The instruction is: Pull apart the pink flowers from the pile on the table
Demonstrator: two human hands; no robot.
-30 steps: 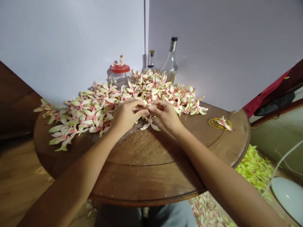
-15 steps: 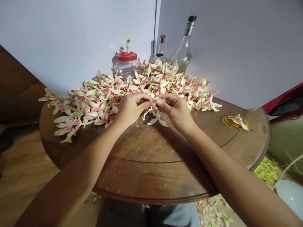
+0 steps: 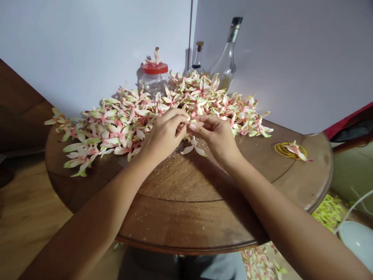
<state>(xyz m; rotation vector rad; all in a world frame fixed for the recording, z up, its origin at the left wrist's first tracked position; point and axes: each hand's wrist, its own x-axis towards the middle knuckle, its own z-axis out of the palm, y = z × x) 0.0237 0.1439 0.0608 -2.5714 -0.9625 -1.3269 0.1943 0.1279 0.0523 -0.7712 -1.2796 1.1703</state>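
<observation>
My left hand (image 3: pixel 166 134) and my right hand (image 3: pixel 217 136) meet over the middle of the table, fingertips nearly touching. Both are closed in a pinch around a small pale flower (image 3: pixel 192 121), mostly covered by the fingers. Just below them a single white-pink flower (image 3: pixel 194 147) lies with its petals spread on the wood. Behind the hands rises a wide heap of pink, white and green flowers (image 3: pixel 116 128).
A clear jar with a red lid (image 3: pixel 155 69) stands behind the heap, a flower on top. Beside it are a small corked bottle (image 3: pixel 198 58) and a tall glass bottle (image 3: pixel 230 50). Yellow rubber bands (image 3: pixel 281 150) lie at the right of the round wooden table (image 3: pixel 186 221).
My left hand has turned and shifted slightly up; the curled petal that hung below its thumb no longer shows. My right hand stays nearly in place.
</observation>
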